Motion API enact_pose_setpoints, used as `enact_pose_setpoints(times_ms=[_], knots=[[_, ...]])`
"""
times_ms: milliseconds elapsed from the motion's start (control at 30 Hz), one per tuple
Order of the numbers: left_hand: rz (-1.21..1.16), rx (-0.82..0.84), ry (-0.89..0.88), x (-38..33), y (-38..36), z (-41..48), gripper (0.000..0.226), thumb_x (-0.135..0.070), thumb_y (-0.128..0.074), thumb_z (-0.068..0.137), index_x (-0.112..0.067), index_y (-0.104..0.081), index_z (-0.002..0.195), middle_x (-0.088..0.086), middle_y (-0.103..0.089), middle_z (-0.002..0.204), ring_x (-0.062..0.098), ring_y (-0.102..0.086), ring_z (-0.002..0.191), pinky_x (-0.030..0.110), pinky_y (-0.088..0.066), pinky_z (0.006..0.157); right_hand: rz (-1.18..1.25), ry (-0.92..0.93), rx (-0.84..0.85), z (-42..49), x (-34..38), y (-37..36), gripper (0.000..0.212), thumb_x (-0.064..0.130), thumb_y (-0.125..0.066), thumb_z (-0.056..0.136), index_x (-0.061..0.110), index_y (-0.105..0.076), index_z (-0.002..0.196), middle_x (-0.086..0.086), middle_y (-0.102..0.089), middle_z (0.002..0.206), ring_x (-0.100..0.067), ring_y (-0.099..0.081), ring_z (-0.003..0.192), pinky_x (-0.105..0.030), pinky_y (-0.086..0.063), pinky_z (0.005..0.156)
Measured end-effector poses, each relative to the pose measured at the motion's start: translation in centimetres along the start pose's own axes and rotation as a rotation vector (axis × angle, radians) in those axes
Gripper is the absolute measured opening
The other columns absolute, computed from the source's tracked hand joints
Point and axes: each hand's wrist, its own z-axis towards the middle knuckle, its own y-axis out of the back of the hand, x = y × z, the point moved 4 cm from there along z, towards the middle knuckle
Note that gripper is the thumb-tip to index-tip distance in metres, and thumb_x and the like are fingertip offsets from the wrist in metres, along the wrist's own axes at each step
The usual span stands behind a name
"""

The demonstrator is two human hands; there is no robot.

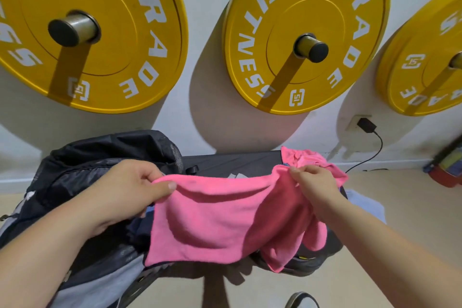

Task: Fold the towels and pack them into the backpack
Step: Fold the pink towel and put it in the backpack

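Observation:
I hold a pink towel (215, 217) stretched in the air in front of me. My left hand (130, 187) pinches its top left corner between thumb and fingers. My right hand (316, 190) grips the top edge near the right, where the cloth bunches and hangs down. Another bunch of pink cloth (302, 157) lies behind my right hand; whether it is the same towel I cannot tell. A black and grey backpack (82, 177) lies at the left under my left arm, its top open. Dark blue cloth (140, 230) shows beneath the towel.
The backpack and towels rest on a black bench (237, 164) against a white wall. Yellow weight plates (305, 32) hang on pegs above. A charger and cable (367, 127) sit on the wall at the right. A light blue cloth (367, 205) lies at the right.

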Motion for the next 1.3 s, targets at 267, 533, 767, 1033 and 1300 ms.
enact_pose_setpoints(times_ms=[267,533,767,1033,1300], knots=[[-0.165,-0.034,-0.218,-4.2,-3.6,-1.9,0.011,-0.018,-0.07,0.092,-0.017,-0.073,0.082,0.002,-0.073,0.076,0.005,-0.06,0.064,0.022,-0.049,0.066,0.046,0.264,0.481,-7.7,6.6,-4.8,0.029,0.026,-0.068,0.096,0.003,-0.068,0.079,-0.003,-0.064,0.066,-0.012,-0.055,0.062,-0.026,-0.045,0.056],[-0.313,-0.053,-0.287,-5.5,-5.7,-2.3,0.015,-0.013,-0.079,0.084,-0.026,-0.074,0.089,0.012,-0.07,0.08,0.028,-0.062,0.066,0.04,-0.054,0.067,0.059,0.425,0.593,-11.0,8.7,-5.8,0.013,0.017,-0.068,0.097,0.014,-0.076,0.087,0.001,-0.075,0.075,-0.005,-0.061,0.065,-0.019,-0.048,0.059],[-0.237,-0.019,-0.272,-5.0,-5.9,-1.6,0.013,-0.016,-0.073,0.089,-0.028,-0.077,0.088,0.016,-0.071,0.075,0.015,-0.057,0.061,0.03,-0.049,0.062,0.09,0.339,0.728,-10.6,8.4,-5.2,0.013,0.022,-0.07,0.094,0.011,-0.075,0.089,-0.012,-0.076,0.081,-0.014,-0.066,0.07,-0.027,-0.054,0.062],[0.02,-0.185,-0.291,-3.8,-4.2,-0.1,0.014,-0.015,-0.063,0.094,-0.024,-0.069,0.085,-0.022,-0.054,0.058,0.003,-0.047,0.054,0.012,-0.038,0.056,-0.32,0.275,0.755,-7.0,4.7,-5.0,0.021,0.027,-0.074,0.089,0.008,-0.068,0.083,-0.008,-0.067,0.07,-0.011,-0.058,0.061,-0.029,-0.049,0.061],[0.004,-0.391,-0.085,-0.7,-1.1,1.4,0.012,-0.011,-0.065,0.092,-0.019,-0.071,0.086,-0.003,-0.065,0.07,0.002,-0.052,0.057,0.017,-0.041,0.058,-0.173,0.073,0.584,-5.0,3.2,-3.7,0.031,0.026,-0.071,0.094,-0.005,-0.069,0.098,-0.005,-0.06,0.075,-0.015,-0.057,0.068,-0.031,-0.053,0.064]])
